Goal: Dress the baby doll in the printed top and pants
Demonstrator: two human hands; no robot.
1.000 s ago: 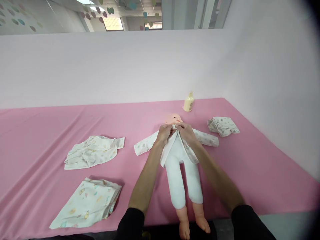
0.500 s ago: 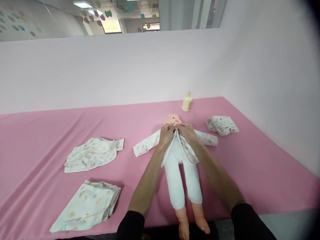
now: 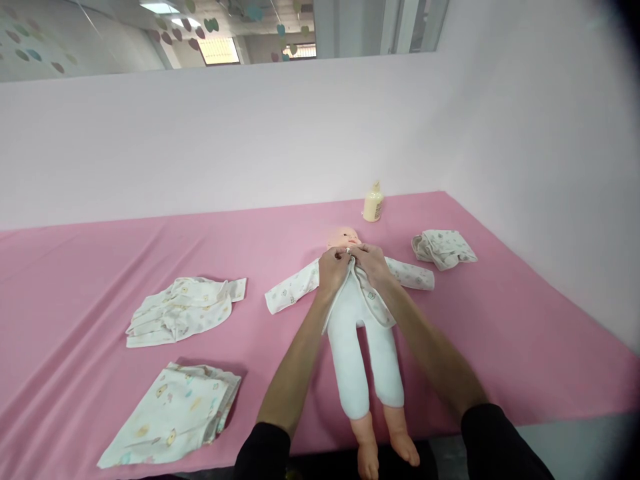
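Note:
A baby doll with a white cloth body lies on its back, head away from me and feet at the near edge. It wears a white printed baby jacket, sleeves spread to both sides and the front hanging apart below the chest. At the collar, under the doll's chin, my left hand pinches one front edge of the jacket. Close beside it my right hand pinches the other edge. The fingertips nearly meet, and the small fastening between them is too small to make out.
A pink sheet covers the table. Beyond the doll's head stands a yellow pump bottle. Folded printed cloth lies at right. On the left are a baby garment and a folded printed cloth. White walls border the back and right.
Both hands stay at the collar, with only slight finger movement. The whole view has shifted a little; the doll and cloths lie as before.

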